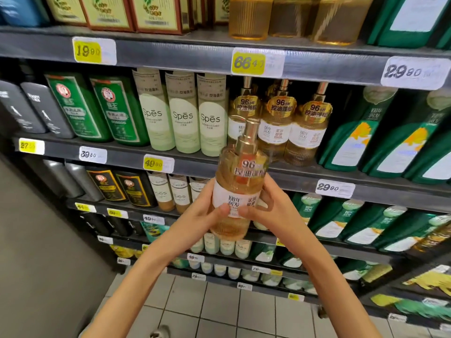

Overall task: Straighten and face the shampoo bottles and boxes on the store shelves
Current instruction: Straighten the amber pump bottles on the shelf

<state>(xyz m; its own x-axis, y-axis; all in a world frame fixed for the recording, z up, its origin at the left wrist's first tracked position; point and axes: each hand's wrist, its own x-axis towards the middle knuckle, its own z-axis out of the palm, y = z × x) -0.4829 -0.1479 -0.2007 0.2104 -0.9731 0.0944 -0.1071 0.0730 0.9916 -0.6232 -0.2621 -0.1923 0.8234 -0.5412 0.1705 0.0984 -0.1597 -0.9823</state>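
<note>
You hold one golden pump bottle (240, 181) in both hands, out in front of the shelves. Your left hand (202, 213) wraps its left side and your right hand (273, 208) wraps its right side, with both thumbs pressed on the white label, so each grip is closed tight on it. The bottle stands almost upright, pump on top, label facing you. Just behind it, three matching golden bottles (280, 123) stand in a row on the shelf (305, 173). Pale Spes bottles (181, 113) stand to their left, and green bottles (380, 135) to their right.
</note>
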